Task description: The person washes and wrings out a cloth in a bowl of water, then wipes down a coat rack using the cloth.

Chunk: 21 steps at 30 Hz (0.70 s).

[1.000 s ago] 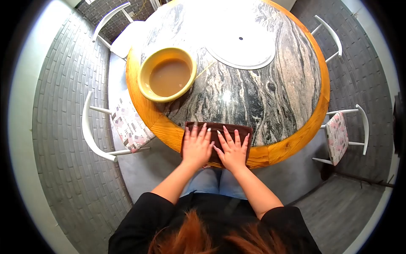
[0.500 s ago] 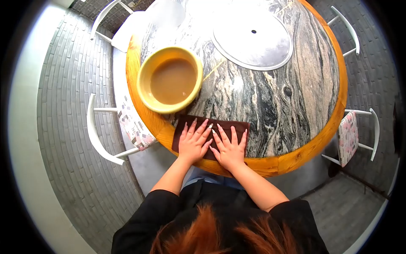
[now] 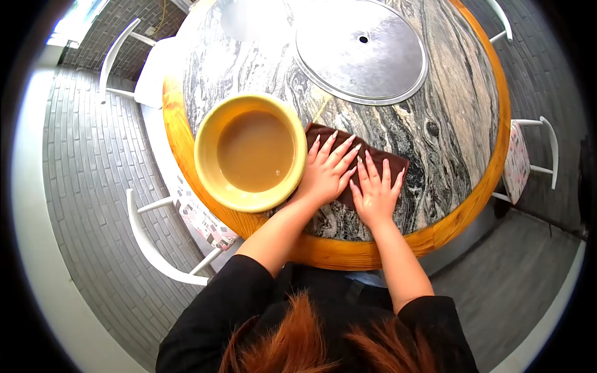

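A folded dark brown cloth [image 3: 393, 163] lies flat on the marble-patterned tabletop [image 3: 448, 143]. My left hand [image 3: 323, 174] presses on its left part, palm down with fingers stretched out. On the right part rests my right hand [image 3: 376, 196], also flat with its fingers spread. Both hands partly hide the cloth. Close to the left of my left hand stands a yellow basin [image 3: 208, 143] holding murky brown water [image 3: 256, 152].
A round metal plate [image 3: 367, 62] with a small hole is set in the table beyond the cloth. A wooden rim [image 3: 339, 253] edges the table. White chairs stand around it, one at the left [image 3: 146, 245] and another at the right [image 3: 550, 149].
Both hands and the cloth have moved away from the table's near edge and to the right, and the cloth is now slanted. The basin appears lower in view as the camera shifted.
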Each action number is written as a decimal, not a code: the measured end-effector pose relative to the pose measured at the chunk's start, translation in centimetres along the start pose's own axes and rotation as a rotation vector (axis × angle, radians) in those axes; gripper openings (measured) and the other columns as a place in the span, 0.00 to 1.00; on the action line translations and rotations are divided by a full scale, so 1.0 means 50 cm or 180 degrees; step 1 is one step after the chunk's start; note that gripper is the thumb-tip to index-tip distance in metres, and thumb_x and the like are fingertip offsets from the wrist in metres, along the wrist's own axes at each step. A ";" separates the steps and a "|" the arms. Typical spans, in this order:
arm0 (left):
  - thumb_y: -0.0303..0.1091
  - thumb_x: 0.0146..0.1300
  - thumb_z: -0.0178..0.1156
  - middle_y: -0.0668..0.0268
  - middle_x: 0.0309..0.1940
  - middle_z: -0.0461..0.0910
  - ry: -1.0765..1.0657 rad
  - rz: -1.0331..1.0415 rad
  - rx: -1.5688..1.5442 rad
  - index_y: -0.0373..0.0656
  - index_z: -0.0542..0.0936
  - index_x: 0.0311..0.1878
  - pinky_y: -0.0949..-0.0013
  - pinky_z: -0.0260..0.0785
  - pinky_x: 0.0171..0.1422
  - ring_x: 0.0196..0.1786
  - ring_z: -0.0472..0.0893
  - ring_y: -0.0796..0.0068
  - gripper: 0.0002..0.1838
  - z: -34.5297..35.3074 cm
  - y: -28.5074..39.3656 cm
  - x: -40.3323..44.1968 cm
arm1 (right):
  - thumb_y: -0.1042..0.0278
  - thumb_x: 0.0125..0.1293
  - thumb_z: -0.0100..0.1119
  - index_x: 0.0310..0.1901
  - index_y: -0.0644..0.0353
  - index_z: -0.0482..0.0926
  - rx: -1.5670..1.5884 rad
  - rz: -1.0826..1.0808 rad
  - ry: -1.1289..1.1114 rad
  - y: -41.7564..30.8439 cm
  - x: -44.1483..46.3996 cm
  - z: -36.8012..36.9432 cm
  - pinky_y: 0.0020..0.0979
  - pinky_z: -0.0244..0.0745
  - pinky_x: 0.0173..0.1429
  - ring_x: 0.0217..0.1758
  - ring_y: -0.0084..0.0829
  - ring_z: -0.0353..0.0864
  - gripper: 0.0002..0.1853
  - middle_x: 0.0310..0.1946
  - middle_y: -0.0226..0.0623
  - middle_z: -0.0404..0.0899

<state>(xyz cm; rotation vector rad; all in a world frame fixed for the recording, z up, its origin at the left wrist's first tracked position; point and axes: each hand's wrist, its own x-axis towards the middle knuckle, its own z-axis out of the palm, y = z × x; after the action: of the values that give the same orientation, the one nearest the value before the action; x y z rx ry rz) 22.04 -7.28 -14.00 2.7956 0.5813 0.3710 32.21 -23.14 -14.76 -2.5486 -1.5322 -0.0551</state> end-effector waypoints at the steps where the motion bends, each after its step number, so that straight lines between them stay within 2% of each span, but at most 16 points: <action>1: 0.50 0.73 0.57 0.73 0.79 0.68 0.0112 -0.0028 0.0026 0.60 0.77 0.73 0.45 0.46 0.85 0.82 0.63 0.59 0.27 0.003 0.001 0.023 | 0.44 0.72 0.57 0.75 0.38 0.72 0.0019 0.0023 0.0065 0.007 0.020 0.004 0.70 0.40 0.83 0.83 0.44 0.57 0.31 0.82 0.18 0.60; 5: 0.50 0.73 0.55 0.74 0.80 0.66 0.0218 -0.0224 0.0283 0.59 0.75 0.75 0.44 0.45 0.85 0.81 0.64 0.59 0.29 0.033 0.007 0.098 | 0.49 0.73 0.56 0.72 0.43 0.75 0.0022 0.0006 0.0123 0.042 0.093 0.015 0.67 0.40 0.83 0.83 0.44 0.57 0.28 0.81 0.18 0.62; 10: 0.51 0.74 0.53 0.79 0.83 0.61 0.0258 -0.0504 0.0597 0.65 0.72 0.77 0.44 0.38 0.87 0.84 0.60 0.61 0.29 0.080 0.008 0.159 | 0.50 0.73 0.54 0.73 0.40 0.74 -0.0086 0.0045 0.0113 0.085 0.158 0.037 0.69 0.38 0.83 0.84 0.43 0.56 0.28 0.82 0.16 0.60; 15: 0.53 0.76 0.49 0.80 0.84 0.57 0.0150 -0.0396 0.0724 0.64 0.70 0.79 0.42 0.34 0.88 0.85 0.57 0.61 0.29 0.085 -0.001 0.174 | 0.47 0.74 0.54 0.75 0.37 0.72 -0.0156 0.0154 0.0139 0.089 0.166 0.051 0.72 0.36 0.82 0.85 0.43 0.55 0.29 0.83 0.15 0.58; 21: 0.54 0.77 0.47 0.80 0.84 0.56 0.0113 -0.0316 0.0843 0.64 0.69 0.79 0.44 0.34 0.88 0.85 0.57 0.62 0.30 0.079 0.001 0.154 | 0.45 0.75 0.53 0.76 0.36 0.70 -0.0201 0.0238 0.0171 0.080 0.141 0.057 0.72 0.36 0.81 0.85 0.42 0.56 0.29 0.83 0.15 0.56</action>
<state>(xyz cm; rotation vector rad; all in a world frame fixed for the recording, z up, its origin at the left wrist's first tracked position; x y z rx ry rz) 30.06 -4.92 -16.17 2.9996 0.8295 0.3464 38.92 -18.35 -17.23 -2.6277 -1.4370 -0.1638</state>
